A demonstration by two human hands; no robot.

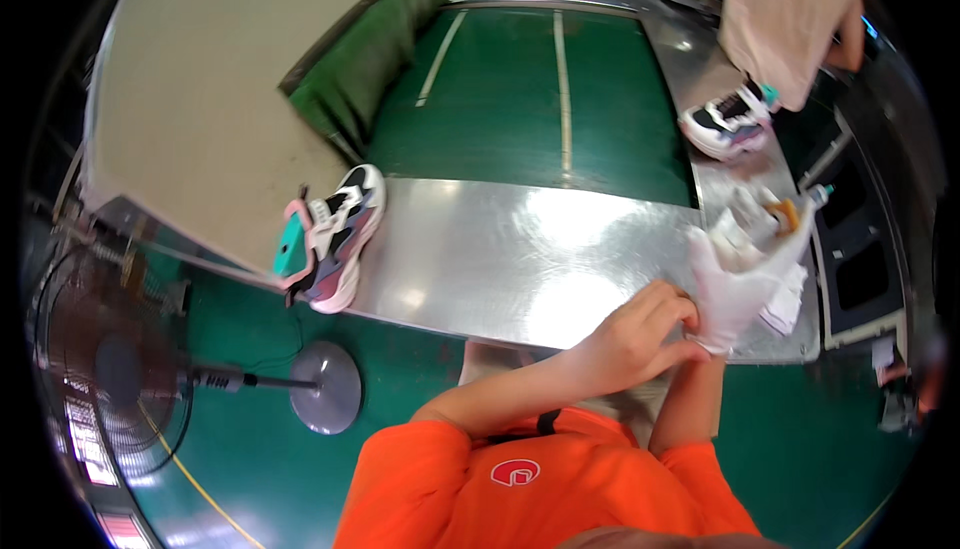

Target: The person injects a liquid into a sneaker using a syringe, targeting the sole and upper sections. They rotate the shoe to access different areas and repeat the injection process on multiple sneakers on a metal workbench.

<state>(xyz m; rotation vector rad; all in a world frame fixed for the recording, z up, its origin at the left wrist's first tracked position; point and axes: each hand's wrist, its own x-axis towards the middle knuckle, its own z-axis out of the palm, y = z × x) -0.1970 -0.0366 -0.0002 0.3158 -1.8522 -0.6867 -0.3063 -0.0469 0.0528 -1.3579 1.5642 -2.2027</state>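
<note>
My left hand [640,334], bare, is pinching the cuff of a white glove [712,334] at my right wrist. The glove covers my right hand [740,294], which is held up over the right end of the metal table with thumb and fingers apart. Behind those fingers sit a crumpled whitish item [745,224] and a brownish-orange piece [783,217], partly hidden. I cannot make out whether they touch my hand. A teal-tipped item [818,193] stands by the fingertips. White folded cloth or paper [786,301] lies beside the glove.
A black, white and pink sneaker [345,239] rests at the table's left end; a similar shoe [732,124] stands far right. Beyond the metal ledge [480,259] runs a green belt [510,99]. A fan [120,369] stands left. Co-workers [790,19] are at the far side.
</note>
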